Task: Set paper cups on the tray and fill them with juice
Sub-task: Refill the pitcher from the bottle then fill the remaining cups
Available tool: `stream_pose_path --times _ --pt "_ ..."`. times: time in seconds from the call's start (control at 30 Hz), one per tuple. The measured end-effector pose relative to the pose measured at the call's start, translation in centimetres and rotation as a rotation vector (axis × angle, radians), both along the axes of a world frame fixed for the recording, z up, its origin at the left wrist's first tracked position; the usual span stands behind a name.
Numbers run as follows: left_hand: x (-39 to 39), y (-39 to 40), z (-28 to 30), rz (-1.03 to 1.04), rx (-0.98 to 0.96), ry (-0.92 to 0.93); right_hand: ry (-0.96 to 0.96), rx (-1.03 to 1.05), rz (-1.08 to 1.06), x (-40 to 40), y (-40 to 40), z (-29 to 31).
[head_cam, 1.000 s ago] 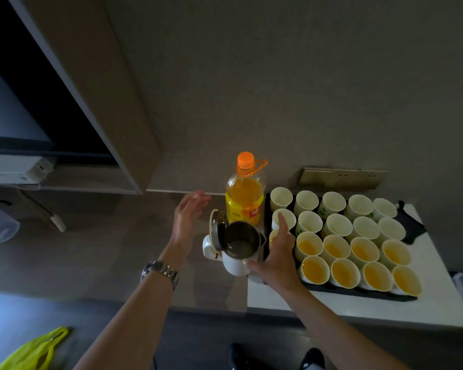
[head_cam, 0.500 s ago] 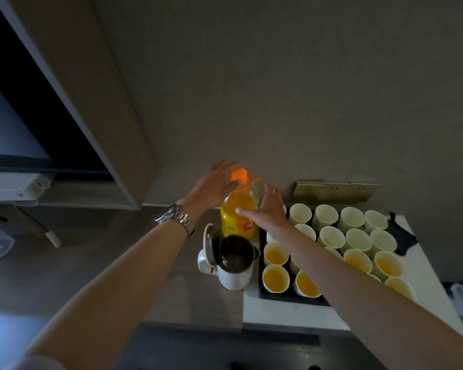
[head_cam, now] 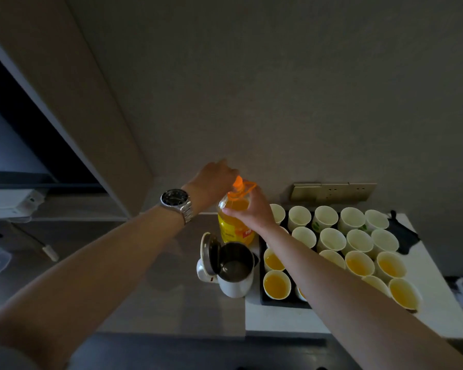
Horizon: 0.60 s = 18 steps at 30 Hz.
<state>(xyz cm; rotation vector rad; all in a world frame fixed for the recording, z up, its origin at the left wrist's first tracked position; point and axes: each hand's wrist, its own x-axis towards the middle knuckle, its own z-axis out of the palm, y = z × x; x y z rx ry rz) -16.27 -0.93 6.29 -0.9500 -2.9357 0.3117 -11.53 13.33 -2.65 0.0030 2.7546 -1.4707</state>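
An orange juice bottle point(head_cam: 233, 228) with a yellow label stands upright at the back of the counter, left of the black tray point(head_cam: 281, 303). My left hand point(head_cam: 214, 180) is closed over its orange cap point(head_cam: 238, 180). My right hand point(head_cam: 247, 209) grips the bottle's shoulder just below the neck. Several white paper cups point(head_cam: 332, 239) stand in rows on the tray. The near rows hold juice point(head_cam: 276, 285); the back rows look empty. My right forearm hides some cups.
A white kettle point(head_cam: 234, 271) with its lid open stands just in front of the bottle, against the tray's left edge. A brass socket panel point(head_cam: 332, 191) is on the wall behind the cups. A dark cloth point(head_cam: 404, 236) lies at the tray's right end.
Both hands rose from beside the kettle to the bottle. My left hand now covers the cap and my right hand has closed on the bottle's shoulder.
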Motion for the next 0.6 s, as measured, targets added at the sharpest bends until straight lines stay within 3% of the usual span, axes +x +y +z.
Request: stream_pose_path --times 0.2,0.47,0.6 --pt "-0.7 0.8 1.0 -0.014 -0.278 0.019 0.004 0.016 -0.006 -0.2 0.2 -0.3" --pt "-0.2 2.4 0.4 0.260 -0.137 -0.011 -0.019 0.028 -0.002 0.0 -0.1 -0.3" --pt "0.9 3.3 0.3 0.485 0.029 0.022 -0.045 0.042 -0.004 -0.2 -0.2 -0.2"
